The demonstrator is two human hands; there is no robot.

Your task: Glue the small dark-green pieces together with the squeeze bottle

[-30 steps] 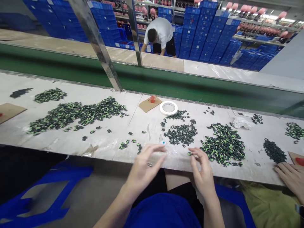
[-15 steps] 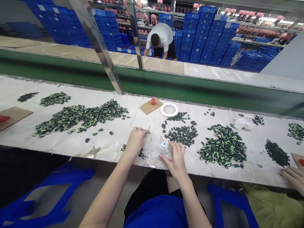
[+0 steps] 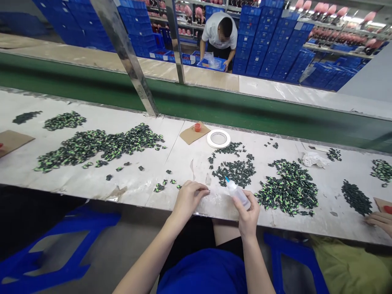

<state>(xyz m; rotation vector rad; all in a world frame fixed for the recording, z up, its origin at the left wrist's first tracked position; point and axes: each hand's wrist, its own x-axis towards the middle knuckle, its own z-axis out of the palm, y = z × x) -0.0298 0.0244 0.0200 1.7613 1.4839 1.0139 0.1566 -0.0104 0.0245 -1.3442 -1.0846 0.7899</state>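
Note:
In my right hand (image 3: pixel 248 210) is a small translucent squeeze bottle (image 3: pixel 239 195) with a blue nozzle, tilted so the nozzle points up and to the left. My left hand (image 3: pixel 189 199) is closed in a pinch over the table near its front edge, with a tiny dark piece (image 3: pixel 209 191) just showing at the fingertips. Left of that hand lie a few loose black-and-green pieces (image 3: pixel 159 187). Beyond the bottle spreads a pile of small dark pieces (image 3: pixel 234 172). A larger pile of black-and-green pieces (image 3: pixel 288 188) lies to the right of my right hand.
A white tape roll (image 3: pixel 218 139) and a red cup (image 3: pixel 197 127) on cardboard (image 3: pixel 186 136) sit at the back. More piles (image 3: pixel 101 145) cover the left side. Another person's hand (image 3: pixel 379 222) rests at the right edge. Across the green belt, a person holds a blue crate (image 3: pixel 211 63).
My right hand has lifted and tilted the bottle, moving right. My left hand has come nearer, to the right, and now pinches a tiny piece. The person opposite has raised a crate.

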